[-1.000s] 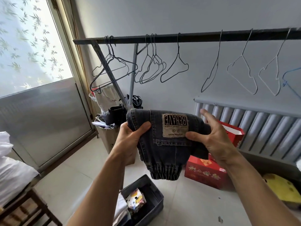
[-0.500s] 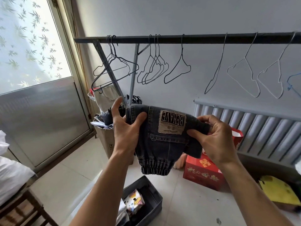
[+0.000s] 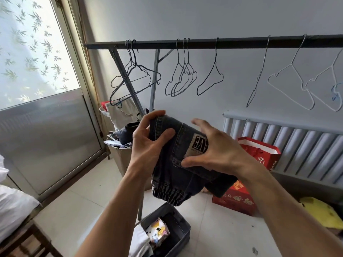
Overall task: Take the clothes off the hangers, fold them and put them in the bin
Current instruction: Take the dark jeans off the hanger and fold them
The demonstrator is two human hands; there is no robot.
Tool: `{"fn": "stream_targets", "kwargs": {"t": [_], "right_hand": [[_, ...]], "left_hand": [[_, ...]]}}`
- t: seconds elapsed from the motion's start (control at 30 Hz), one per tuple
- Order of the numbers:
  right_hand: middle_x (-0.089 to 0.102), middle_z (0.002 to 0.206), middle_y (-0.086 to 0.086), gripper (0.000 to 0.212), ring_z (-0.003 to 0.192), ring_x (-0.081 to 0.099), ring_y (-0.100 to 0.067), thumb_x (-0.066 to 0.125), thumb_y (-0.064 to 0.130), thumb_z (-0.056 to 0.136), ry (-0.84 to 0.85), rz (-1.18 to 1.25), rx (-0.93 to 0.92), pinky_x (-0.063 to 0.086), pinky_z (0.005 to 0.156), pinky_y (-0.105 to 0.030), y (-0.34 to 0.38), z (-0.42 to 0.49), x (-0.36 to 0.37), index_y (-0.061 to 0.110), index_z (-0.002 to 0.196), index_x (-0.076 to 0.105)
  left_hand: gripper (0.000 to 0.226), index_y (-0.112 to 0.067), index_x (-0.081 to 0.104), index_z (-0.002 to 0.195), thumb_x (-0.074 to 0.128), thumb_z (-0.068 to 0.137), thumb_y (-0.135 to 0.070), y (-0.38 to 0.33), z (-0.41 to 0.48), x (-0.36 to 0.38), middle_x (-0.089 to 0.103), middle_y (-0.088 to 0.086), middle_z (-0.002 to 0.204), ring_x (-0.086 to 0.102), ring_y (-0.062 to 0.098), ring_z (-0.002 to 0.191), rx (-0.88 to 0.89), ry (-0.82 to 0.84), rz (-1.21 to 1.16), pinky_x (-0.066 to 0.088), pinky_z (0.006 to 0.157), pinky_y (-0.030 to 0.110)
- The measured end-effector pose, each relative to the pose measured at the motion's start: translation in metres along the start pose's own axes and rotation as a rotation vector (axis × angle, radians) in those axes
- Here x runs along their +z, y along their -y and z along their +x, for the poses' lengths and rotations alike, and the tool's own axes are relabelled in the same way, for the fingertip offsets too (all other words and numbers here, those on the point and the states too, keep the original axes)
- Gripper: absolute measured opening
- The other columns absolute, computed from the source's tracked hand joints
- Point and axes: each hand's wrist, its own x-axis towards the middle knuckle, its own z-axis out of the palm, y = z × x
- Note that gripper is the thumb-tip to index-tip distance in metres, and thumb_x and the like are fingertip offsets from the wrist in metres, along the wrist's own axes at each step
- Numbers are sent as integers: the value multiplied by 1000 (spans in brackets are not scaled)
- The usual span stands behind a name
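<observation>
Above the bin [image 3: 182,231], the left hand [image 3: 147,145] grips folded jeans [image 3: 174,180], fingers [image 3: 157,114] curled; the right hand [image 3: 218,154] rests on them, fingers spread wide.

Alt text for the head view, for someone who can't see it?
The left hand grips the top edge of folded dark jeans held mid-air; the right hand spreads over their label patch. A grey bin holding clothes sits on the floor below, empty wire hangers on the rail behind.

My left hand [image 3: 146,143] grips the jeans [image 3: 172,179], thumb in front; my right hand [image 3: 213,153] presses flat, fingers spread.
</observation>
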Motion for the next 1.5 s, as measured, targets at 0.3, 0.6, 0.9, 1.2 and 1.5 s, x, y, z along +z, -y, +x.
{"fn": "stream_targets", "kwargs": {"t": [0.3, 0.6, 0.9, 1.2, 1.5], "right_hand": [[66, 70, 6, 20, 71, 66, -21, 69, 43, 77, -295, -119, 137, 49, 62, -30, 6, 28, 60, 25, 82, 62], [70, 89, 0, 38, 77, 64, -19, 76, 32, 71, -448, -370, -119, 52, 61, -30, 40, 29, 138, 15, 104, 66], [47, 125, 8, 63, 118, 44, -12, 34, 67, 88, -308, 101, -50, 39, 95, -33, 24, 41, 141, 26, 133, 49], [19, 160, -12, 77, 147, 21, -33, 47, 98, 56, 219, 759, 664, 20, 117, -56, -75, 103, 153, 55, 119, 58], [71, 109, -21, 48, 97, 69, -35, 61, 39, 84, 431, 1268, 562, 55, 84, -41, -115, 167, 198, 2, 115, 65]], "left_hand": [[53, -28, 49, 121, 80, 79, -32, 20, 1, -36, 60, 2, 111, 61, 16, 103, -82, -256, 530, 54, 89, 33], [99, -15, 54, 123, 85, 47, -70, 55, -10, -36, 63, 11, 119, 67, 23, 104, -645, -376, -71, 56, 89, 43], [41, -9, 80, 88, 57, 81, -42, 52, -9, -96, 75, 17, 100, 74, 26, 83, -794, -138, -366, 61, 71, 35], [52, -10, 75, 97, 56, 79, -55, 87, 8, -105, 73, 18, 100, 72, 31, 87, -794, -253, -398, 57, 81, 44], [53, -9, 70, 108, 59, 86, -56, 163, 48, -139, 75, 16, 102, 73, 29, 89, -924, -437, -124, 56, 81, 38]]}}
